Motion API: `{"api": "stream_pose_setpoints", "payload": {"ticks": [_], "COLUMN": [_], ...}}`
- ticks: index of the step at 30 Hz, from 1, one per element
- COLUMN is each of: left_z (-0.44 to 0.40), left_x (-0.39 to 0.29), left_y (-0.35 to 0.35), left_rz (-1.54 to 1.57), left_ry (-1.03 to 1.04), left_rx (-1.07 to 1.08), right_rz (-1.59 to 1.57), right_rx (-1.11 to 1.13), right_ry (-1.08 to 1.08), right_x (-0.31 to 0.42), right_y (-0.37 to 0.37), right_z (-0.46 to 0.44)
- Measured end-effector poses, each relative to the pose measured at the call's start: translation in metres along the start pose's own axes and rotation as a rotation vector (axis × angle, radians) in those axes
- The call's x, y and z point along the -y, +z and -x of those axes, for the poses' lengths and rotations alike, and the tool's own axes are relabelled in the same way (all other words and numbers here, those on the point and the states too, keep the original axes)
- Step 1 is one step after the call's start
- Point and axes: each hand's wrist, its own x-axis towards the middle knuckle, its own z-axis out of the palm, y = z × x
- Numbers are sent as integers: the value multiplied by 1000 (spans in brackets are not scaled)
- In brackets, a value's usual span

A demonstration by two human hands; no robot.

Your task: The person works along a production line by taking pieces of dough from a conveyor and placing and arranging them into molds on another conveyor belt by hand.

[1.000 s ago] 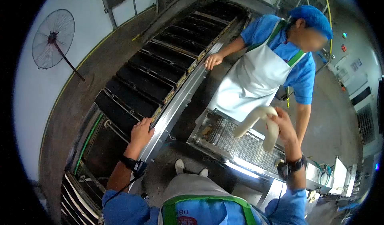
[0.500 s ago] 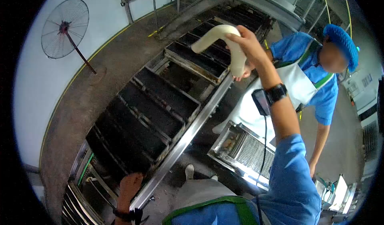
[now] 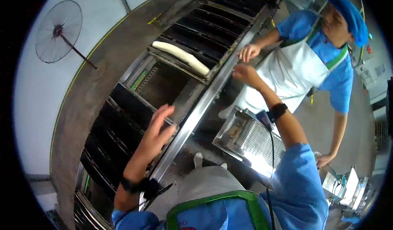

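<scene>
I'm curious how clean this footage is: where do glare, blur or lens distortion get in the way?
Head view: glare whitens the mesh conveyor's near end; the left hand looks motion-blurred; the dark trays lose detail; black corners frame a fisheye-like bend.

A long metal frame carries rows of dark trays, set crosswise and side by side. An open gap splits them into two groups, and a green strip shows down inside it. In the tray of the far group that borders this gap lies one pale roll, stretched along the tray's length, nearly end to end. The trays of the near group hang together, edge against edge.
</scene>
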Motion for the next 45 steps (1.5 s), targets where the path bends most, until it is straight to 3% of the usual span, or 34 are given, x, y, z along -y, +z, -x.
{"api": "stream_pose_setpoints", "payload": {"ticks": [3, 4, 6, 7, 9, 11, 12, 13, 16, 18, 19, 20, 21, 24, 26, 27, 28, 29, 30, 32, 33, 35, 36, 37, 39, 41, 43, 44, 45], "left_z": [-78, -101, -150, -169, -185, -200, -201, -195, -195, -164, -135, -117, -145, -182, -168, -156, -134, -138, -135, -132, -149, -148, -137, -129, -123, -121, -128, -145, -135], "left_x": [-5, 11, 65, 89, 161, 152, 123, 97, 136, 159, 123, 134, 176, 185, 164, 153, 115, 147, 152, 137, 178, 149, 141, 136, 139, 162, 165, 161, 144], "left_y": [36, 44, 62, 63, 52, 40, 27, 24, 21, 43, 74, 72, 53, 53, 53, 47, 51, 29, 10, -13, -39, -36, -34, -30, -29, -35, -38, -41, -41], "left_rz": [638, 685, 560, 639, 182, -3, -319, -570, -494, -373, -122, -306, -110, -159, -12, -6, -328, -371, -456, -664, -39, 669, 681, 482, 276, 151, 95, 353, 425], "left_ry": [-228, -305, -393, -464, -94, -22, 59, 90, 212, 260, -47, 250, 151, 12, -165, -219, -30, 85, 165, 284, -142, -638, -638, -449, -268, -237, -226, -436, -499], "left_rx": [-5, -44, -232, -293, -209, -49, 112, 105, 25, -26, 75, 34, 70, 63, 106, 124, 97, 70, 22, -51, -88, -248, -263, -245, -222, -236, -249, -401, -458], "right_rz": [-94, -130, -361, -314, -265, -422, -308, -288, -108, -46, -10, 76, 34, 98, 287, 199, 261, 268, 388, 842, 594, 149, 164, 232, 303, 385, 353, 289, 371], "right_rx": [228, 342, 281, 324, 329, 245, 216, 175, 44, 58, -1, 16, -45, -23, 143, -15, -103, -223, -479, -304, -242, -898, -934, -979, -1020, -825, -715, -672, -517], "right_ry": [223, 324, 363, 414, 515, 705, 768, 806, 1019, 1071, 1152, 1094, 1189, 1175, 1348, 1374, 1481, 1557, 1376, 1285, 1481, 1744, 1826, 1860, 1899, 1965, 2040, 2096, 2009], "right_x": [2, 4, 13, 15, 22, 28, 28, 12, -8, -21, -20, -26, -25, -38, -82, -36, -47, -50, -40, -99, -41, -88, -83, -79, -77, -87, -88, -88, -83], "right_y": [-2, -5, -15, -19, -27, -42, -52, -55, -67, -58, -52, -57, -67, -77, -51, -84, -72, -72, -72, -40, -79, -59, -70, -78, -83, -76, -65, -59, -54], "right_z": [71, 96, 149, 169, 206, 240, 255, 279, 335, 432, 480, 507, 515, 535, 578, 547, 572, 582, 585, 663, 606, 637, 621, 602, 591, 596, 593, 588, 587]}}
